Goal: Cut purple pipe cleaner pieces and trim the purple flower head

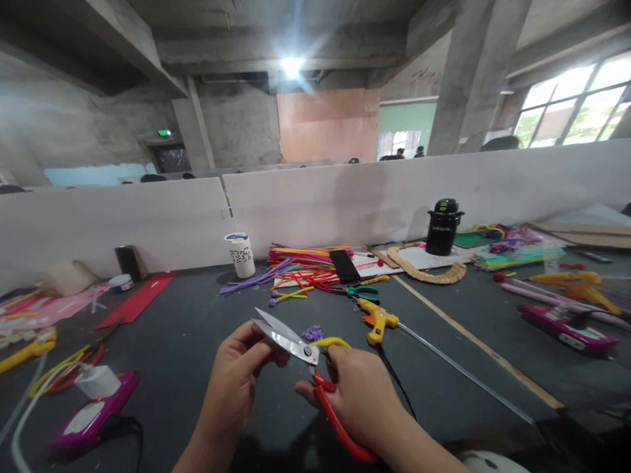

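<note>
My right hand is wrapped around the handles of a pair of scissors, one handle red and the other yellow. Their blades stand slightly apart and point up and left. Beside the blade tips, the fingers of my left hand are pinched together; whatever they hold is hidden. Just beyond the scissors lies a small heap of purple clippings. Several fuzzy stems in red, pink and orange are piled farther back, with purple stems to their left.
A yellow glue gun with a clear glue stick lies right of my hands. Behind it are teal-handled pliers. A white cup and a black bottle stand by the partition. Purple power strips lie at both sides.
</note>
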{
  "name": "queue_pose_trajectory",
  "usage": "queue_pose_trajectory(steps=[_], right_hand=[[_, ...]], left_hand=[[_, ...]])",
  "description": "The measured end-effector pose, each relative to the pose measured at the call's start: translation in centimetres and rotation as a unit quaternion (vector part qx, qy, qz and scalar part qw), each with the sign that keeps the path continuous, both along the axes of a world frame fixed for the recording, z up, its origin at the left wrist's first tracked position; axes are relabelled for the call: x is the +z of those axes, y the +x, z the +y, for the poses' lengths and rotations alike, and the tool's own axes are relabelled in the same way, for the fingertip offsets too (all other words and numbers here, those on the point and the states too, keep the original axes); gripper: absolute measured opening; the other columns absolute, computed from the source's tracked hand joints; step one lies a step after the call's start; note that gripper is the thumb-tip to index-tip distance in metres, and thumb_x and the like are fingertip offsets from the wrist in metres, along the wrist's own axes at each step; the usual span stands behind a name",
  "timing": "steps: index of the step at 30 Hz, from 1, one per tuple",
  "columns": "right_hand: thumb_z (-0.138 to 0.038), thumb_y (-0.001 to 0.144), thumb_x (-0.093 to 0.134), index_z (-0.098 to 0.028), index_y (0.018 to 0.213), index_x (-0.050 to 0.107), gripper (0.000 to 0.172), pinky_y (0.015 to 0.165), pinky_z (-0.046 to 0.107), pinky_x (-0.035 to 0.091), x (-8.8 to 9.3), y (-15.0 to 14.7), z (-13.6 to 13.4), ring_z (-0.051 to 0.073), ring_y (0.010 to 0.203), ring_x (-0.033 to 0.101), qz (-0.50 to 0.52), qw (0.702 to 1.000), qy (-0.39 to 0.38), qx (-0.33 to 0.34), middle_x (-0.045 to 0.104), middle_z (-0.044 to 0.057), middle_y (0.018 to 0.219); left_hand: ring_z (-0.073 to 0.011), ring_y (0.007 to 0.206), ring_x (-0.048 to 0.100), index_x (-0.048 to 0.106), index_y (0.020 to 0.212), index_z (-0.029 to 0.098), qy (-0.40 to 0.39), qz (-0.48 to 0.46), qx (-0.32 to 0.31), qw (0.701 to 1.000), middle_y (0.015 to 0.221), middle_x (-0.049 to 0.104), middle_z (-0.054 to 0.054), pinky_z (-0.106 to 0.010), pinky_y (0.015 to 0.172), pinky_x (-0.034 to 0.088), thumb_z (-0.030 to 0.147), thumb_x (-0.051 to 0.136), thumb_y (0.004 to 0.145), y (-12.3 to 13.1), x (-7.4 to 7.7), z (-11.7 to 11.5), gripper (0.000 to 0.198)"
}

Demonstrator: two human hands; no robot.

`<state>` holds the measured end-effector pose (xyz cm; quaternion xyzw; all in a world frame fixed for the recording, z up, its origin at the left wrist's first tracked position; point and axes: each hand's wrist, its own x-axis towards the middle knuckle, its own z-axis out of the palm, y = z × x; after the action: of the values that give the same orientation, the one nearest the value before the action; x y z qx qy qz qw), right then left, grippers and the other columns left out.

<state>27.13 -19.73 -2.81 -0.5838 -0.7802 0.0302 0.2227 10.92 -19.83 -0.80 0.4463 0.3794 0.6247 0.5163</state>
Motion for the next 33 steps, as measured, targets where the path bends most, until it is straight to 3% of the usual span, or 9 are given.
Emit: queue_pose_trajectory(steps=[33], right_hand=[[-0.068, 0.064, 0.051, -0.020, 0.072, 0.060, 0.050, 0.047, 0.025, 0.021, -0.45, -0.20, -0.03, 0.019, 0.056, 0.056, 0.014, 1.000, -0.018, 0.010, 0.062, 0.002, 0.061]], left_hand=[[-0.0087, 0.051, 0.048, 0.062, 0.063, 0.014, -0.008, -0.016, -0.006, 1.000, 0.055, 0.057, 0.002, -0.020, 0.053, 0.039, 0.012, 0.062, 0.063, -0.07, 0.09, 0.09, 0.002]])
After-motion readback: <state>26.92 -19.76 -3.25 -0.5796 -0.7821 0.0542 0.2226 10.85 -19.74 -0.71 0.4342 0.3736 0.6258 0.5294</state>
